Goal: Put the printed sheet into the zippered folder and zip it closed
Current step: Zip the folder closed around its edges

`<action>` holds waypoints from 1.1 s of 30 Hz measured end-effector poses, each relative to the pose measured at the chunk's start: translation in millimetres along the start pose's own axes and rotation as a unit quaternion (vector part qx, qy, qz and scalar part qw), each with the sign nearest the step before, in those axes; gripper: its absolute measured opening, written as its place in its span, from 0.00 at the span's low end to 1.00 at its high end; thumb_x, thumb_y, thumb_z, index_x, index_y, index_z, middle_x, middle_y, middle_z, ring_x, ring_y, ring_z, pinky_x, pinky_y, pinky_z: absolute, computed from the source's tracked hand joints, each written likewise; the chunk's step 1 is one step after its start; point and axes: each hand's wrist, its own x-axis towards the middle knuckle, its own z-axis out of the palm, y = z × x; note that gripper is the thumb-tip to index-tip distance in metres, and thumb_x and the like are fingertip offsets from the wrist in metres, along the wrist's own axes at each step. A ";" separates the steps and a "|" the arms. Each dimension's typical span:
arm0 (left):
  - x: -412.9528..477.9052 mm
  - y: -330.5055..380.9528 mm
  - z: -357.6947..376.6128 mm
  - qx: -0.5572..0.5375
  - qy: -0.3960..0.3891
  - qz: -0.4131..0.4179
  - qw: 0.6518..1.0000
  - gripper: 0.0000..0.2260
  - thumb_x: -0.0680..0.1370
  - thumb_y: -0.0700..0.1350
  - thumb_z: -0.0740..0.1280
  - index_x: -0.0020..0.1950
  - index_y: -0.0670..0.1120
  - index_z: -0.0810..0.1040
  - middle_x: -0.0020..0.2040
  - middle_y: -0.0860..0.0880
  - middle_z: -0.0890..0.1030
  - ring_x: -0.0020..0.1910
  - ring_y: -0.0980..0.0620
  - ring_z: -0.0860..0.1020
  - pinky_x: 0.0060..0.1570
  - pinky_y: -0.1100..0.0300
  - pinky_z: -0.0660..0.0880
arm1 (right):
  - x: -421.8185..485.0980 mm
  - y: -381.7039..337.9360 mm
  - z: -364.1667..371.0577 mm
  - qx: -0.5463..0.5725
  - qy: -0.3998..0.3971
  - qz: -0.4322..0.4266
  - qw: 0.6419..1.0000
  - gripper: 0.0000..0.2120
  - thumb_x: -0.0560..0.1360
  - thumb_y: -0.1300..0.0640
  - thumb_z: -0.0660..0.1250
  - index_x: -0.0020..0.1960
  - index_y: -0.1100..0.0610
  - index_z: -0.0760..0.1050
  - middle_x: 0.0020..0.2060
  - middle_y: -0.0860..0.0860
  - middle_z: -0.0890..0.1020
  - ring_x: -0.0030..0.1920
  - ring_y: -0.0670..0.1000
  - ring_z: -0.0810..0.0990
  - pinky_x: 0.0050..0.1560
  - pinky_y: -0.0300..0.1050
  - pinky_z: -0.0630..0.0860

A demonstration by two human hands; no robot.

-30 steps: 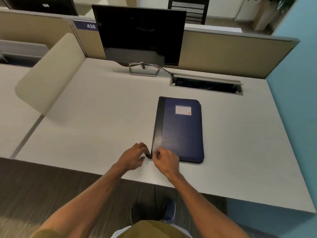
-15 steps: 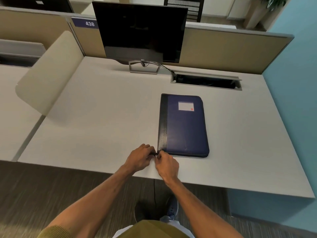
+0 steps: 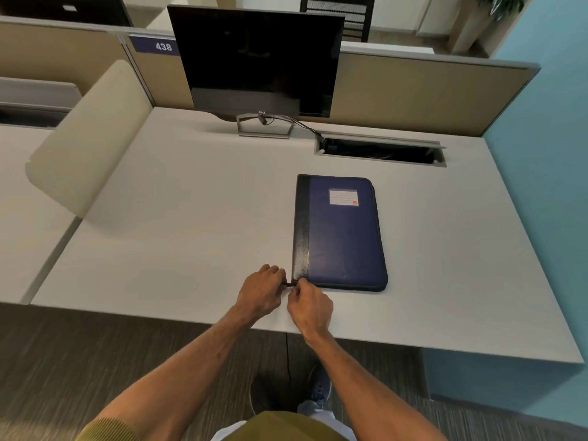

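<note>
On the pale desk (image 3: 191,218), near its front edge and a little right of centre: one zippered folder (image 3: 342,237), navy cover with a black spine strip along its left side, lying flat and shut, label (image 3: 343,197) uppermost at the far end.

Printed sheet: not visible anywhere on the desk; judged to be already inside the folder, though nothing here confirms it.

Left hand (image 3: 261,292): curled, fingertips pinched on a small dark piece, apparently the zipper pull (image 3: 290,284), just off the folder's near-left corner. Judged to be placed there because the zipper track ends at the spine, so the slider finishes its run at this corner.

Right hand (image 3: 310,305): fingers drawn together at the same corner, tips touching the folder's near edge beside the pull. Whether it grips the tape end or only steadies the corner cannot be told; the likely purpose is to brace the folder against the pull of the other hand.

Zipper: near and right edges look closed, as far as the view allows. Task judged almost complete, with only the last seating of the slider left.

Also present, well apart from the folder: a dark monitor (image 3: 257,58) on its stand at the back, and an open cable hatch (image 3: 380,149) to its right.
</note>
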 end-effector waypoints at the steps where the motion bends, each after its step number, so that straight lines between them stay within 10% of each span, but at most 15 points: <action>1: 0.5 0.7 -0.4 0.007 0.001 -0.004 1.000 0.10 0.86 0.49 0.62 0.62 0.46 0.78 0.58 0.48 0.82 0.60 0.46 0.78 0.53 0.47 0.81 | 0.6 2.3 -0.9 -0.004 0.005 0.011 1.000 0.11 0.85 0.46 0.63 0.62 0.50 0.78 0.53 0.46 0.86 0.51 0.47 0.85 0.57 0.43 0.82; 33: 28.3 16.3 -4.8 0.055 -0.068 0.058 0.994 0.10 0.83 0.49 0.62 0.61 0.47 0.77 0.58 0.48 0.83 0.60 0.44 0.79 0.54 0.46 0.82 | -3.5 19.4 -1.2 0.014 0.043 0.029 0.999 0.14 0.86 0.47 0.59 0.64 0.52 0.78 0.55 0.47 0.86 0.50 0.48 0.86 0.52 0.44 0.83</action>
